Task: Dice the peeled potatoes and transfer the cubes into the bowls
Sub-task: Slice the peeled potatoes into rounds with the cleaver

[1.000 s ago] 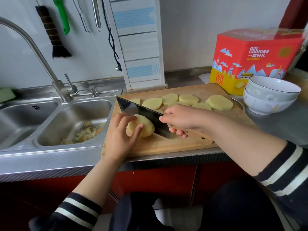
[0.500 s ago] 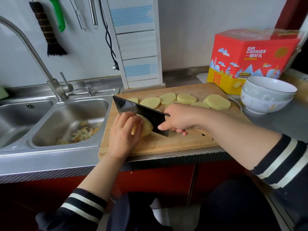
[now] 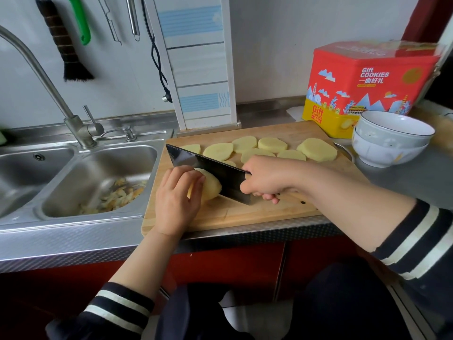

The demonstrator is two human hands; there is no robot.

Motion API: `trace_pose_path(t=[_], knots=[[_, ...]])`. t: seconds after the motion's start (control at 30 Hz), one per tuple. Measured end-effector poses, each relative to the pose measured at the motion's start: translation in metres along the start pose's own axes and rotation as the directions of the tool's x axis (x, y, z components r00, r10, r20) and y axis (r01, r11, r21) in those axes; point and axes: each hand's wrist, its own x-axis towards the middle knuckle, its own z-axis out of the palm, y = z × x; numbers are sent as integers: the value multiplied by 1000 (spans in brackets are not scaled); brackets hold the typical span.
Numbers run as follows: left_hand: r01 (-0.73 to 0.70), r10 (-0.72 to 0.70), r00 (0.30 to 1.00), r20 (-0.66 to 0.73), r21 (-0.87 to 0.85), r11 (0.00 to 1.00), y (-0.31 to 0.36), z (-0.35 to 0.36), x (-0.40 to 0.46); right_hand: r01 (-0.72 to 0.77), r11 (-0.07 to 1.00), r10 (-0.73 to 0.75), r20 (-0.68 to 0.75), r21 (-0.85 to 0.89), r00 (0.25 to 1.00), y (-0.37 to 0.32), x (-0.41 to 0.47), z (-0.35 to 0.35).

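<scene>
A peeled potato piece [image 3: 211,187] lies on the wooden cutting board [image 3: 259,209], and my left hand [image 3: 177,200] presses it down from the left with curled fingers. My right hand [image 3: 266,179] grips the wooden handle of a dark cleaver [image 3: 208,171], whose blade stands against the potato's right face, edge down on the board. Several round potato slices [image 3: 272,144] lie flat along the board's far side. Two stacked white bowls [image 3: 389,139] stand on the counter right of the board.
A double steel sink [image 3: 98,173] with potato peelings [image 3: 115,196] in its right basin lies left of the board, under a tall faucet [image 3: 41,77]. A red and yellow cookie tin [image 3: 367,87] stands behind the bowls. Brushes and utensils hang on the wall.
The cleaver has stayed at the potato's right face, pressed down to the board. My left hand keeps its hold. The view has shifted slightly.
</scene>
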Motion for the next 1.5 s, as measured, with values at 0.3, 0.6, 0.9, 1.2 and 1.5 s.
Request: trace_pose_path(t=[0.3,0.6,0.9,1.2,1.5], knots=[[-137,137,990,-23,33,990,3,0,-6,68,996,-70,-30,-62,997,8,-7,-6],[-167,171,985,-40,83,982,3,0,-6,50,986,-46,31,-161,998,13,2,-22],[-172,177,984,-33,116,978,1,0,-6,63,995,-55,109,-77,993,-4,44,-32],[-160,155,987,39,203,966,-1,1,-8,-8,999,8,-11,47,1000,-3,63,-30],[-40,33,984,176,40,998,-4,5,-3,-114,993,116,-128,25,985,2,59,-32]])
